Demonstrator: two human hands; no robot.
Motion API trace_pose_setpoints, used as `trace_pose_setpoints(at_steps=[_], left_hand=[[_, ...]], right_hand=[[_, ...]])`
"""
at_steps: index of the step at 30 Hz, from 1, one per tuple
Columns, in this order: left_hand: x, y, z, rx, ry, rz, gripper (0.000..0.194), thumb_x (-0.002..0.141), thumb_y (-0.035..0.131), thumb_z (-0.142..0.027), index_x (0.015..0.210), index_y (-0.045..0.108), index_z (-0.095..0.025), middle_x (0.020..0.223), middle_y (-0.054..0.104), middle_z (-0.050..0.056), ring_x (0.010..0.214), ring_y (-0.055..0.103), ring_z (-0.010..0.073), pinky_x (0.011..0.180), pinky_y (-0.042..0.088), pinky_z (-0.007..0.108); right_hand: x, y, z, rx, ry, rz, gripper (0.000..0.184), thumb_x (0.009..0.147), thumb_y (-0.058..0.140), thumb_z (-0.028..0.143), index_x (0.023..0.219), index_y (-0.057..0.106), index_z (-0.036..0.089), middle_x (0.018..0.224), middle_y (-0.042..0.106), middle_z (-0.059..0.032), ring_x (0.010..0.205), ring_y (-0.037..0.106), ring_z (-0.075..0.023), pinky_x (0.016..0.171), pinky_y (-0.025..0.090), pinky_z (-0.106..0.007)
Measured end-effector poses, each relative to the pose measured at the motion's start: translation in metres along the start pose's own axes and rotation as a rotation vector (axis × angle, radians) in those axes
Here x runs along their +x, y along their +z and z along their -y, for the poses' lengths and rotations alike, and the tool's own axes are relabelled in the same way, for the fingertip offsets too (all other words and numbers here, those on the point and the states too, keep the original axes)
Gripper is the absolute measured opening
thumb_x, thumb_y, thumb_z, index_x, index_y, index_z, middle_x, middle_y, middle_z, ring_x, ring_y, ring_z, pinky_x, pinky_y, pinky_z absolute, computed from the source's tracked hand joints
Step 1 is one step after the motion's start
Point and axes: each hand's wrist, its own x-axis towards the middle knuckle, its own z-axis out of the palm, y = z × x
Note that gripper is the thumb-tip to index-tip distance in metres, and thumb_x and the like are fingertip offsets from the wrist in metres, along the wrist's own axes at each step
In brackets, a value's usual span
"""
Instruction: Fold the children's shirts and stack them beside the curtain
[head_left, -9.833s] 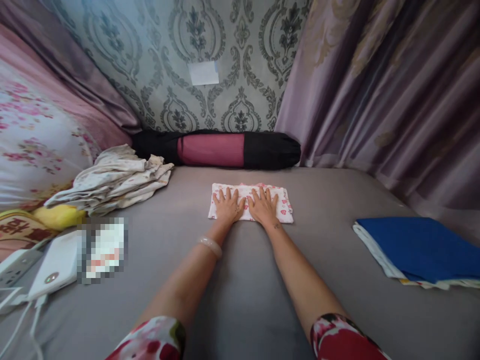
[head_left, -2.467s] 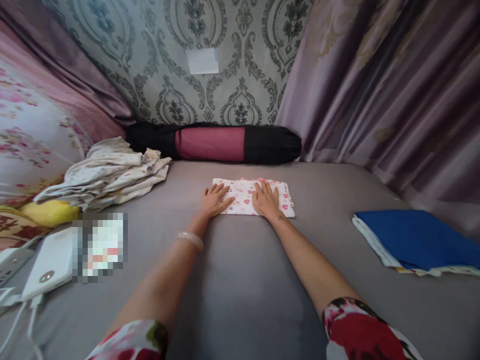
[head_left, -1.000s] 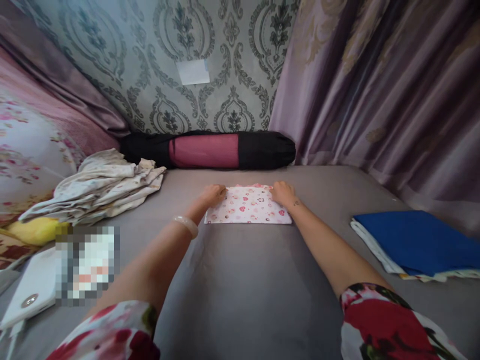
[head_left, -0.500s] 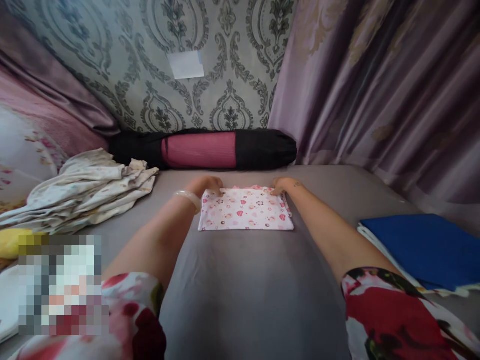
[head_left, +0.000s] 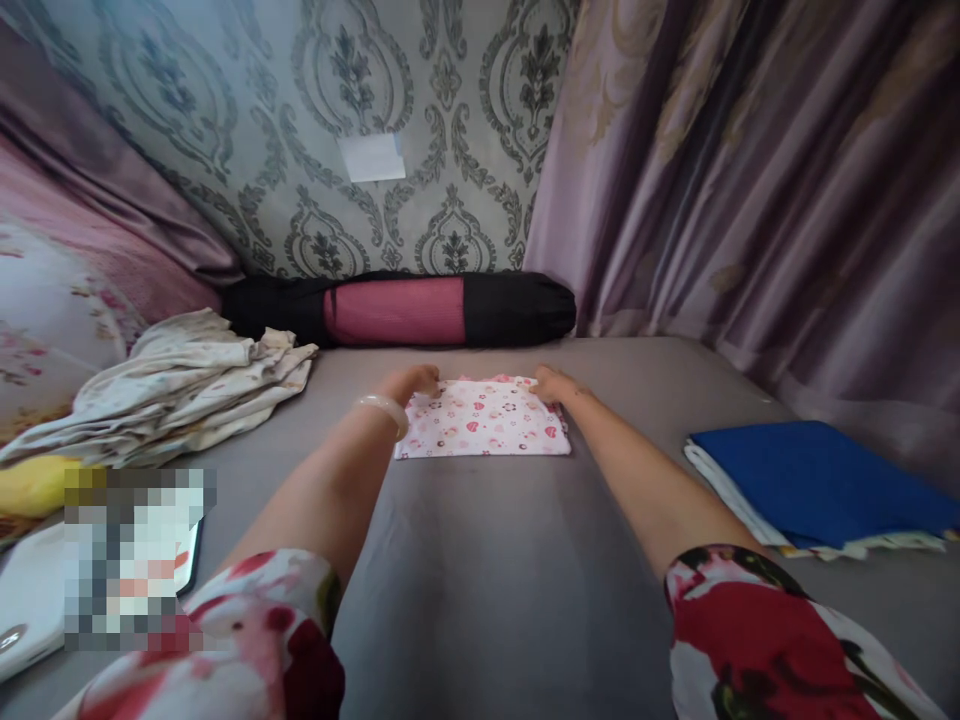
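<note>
A folded white cloth [head_left: 484, 425] printed with pink hearts and small flowers lies flat on the grey bed sheet [head_left: 480, 570]. Pink ruffled trim peeks out along its far edge and right side. At the far left corner, my left hand [head_left: 416, 380] is closed on the cloth, a pale bangle around its wrist. The far right corner is pinched by my right hand [head_left: 553, 385], thumb on top. Most fingertips of both hands are hidden behind the cloth's far edge.
Crumpled light fabric [head_left: 187, 380] lies at left, near a yellow plush item [head_left: 45, 485], a white power bank [head_left: 37, 590] and a blurred-out object. A folded blue cloth [head_left: 817, 485] sits right. A black-and-pink roll bag [head_left: 397, 310] rests against the wall.
Both hands lay flat on the cloth earlier; they have since moved apart to its far corners and closed there. The cloth shows more of its top face and looks a little deeper front to back.
</note>
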Motion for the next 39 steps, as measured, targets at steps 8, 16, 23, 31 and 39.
trace_pose_setpoints(at_steps=[8,16,23,31,39], left_hand=[[-0.045,-0.012,0.006,-0.022,0.012,-0.209,0.036,0.071,0.060,-0.029,0.107,0.062,-0.022,0.107,0.069,0.005,0.092,0.061,0.0203,0.086,0.042,0.033],[-0.096,-0.069,0.017,-0.291,0.250,-0.272,0.036,0.063,0.067,-0.035,0.094,0.072,-0.016,0.085,0.072,0.003,0.079,0.062,0.0167,0.069,0.044,0.023],[-0.142,-0.059,0.010,-0.253,0.218,-0.492,0.033,0.073,0.062,-0.037,0.098,0.071,-0.018,0.085,0.071,0.001,0.082,0.061,0.0168,0.078,0.041,0.025],[-0.201,0.042,-0.003,-0.128,0.268,-0.548,0.020,0.083,0.052,-0.032,0.090,0.069,-0.021,0.094,0.071,0.003,0.094,0.061,0.0192,0.105,0.024,0.040],[-0.216,0.118,-0.001,-0.116,0.460,-0.482,0.036,0.079,0.040,-0.010,0.106,0.059,-0.024,0.123,0.063,0.004,0.117,0.054,0.0168,0.109,0.029,0.038]], right_hand=[[-0.035,-0.025,-0.012,0.146,-0.111,-0.190,0.030,0.082,0.059,0.029,0.111,0.059,0.020,0.112,0.065,-0.0074,0.098,0.060,-0.0196,0.076,0.045,-0.025],[-0.074,-0.086,-0.024,0.257,-0.319,-0.219,0.023,0.078,0.063,0.022,0.099,0.069,0.015,0.095,0.070,-0.0036,0.087,0.061,-0.0177,0.071,0.045,-0.022],[-0.115,-0.078,-0.027,0.221,-0.418,-0.387,0.023,0.080,0.057,0.014,0.101,0.066,0.016,0.097,0.068,-0.0054,0.087,0.059,-0.0169,0.077,0.042,-0.024],[-0.184,-0.006,-0.029,0.177,-0.650,-0.460,0.022,0.081,0.046,0.011,0.094,0.062,0.017,0.094,0.062,-0.0079,0.093,0.054,-0.0201,0.085,0.039,-0.030],[-0.222,0.059,-0.034,0.115,-0.687,-0.361,0.029,0.077,0.042,0.004,0.095,0.059,0.019,0.100,0.060,-0.0088,0.095,0.050,-0.0216,0.085,0.040,-0.032]])
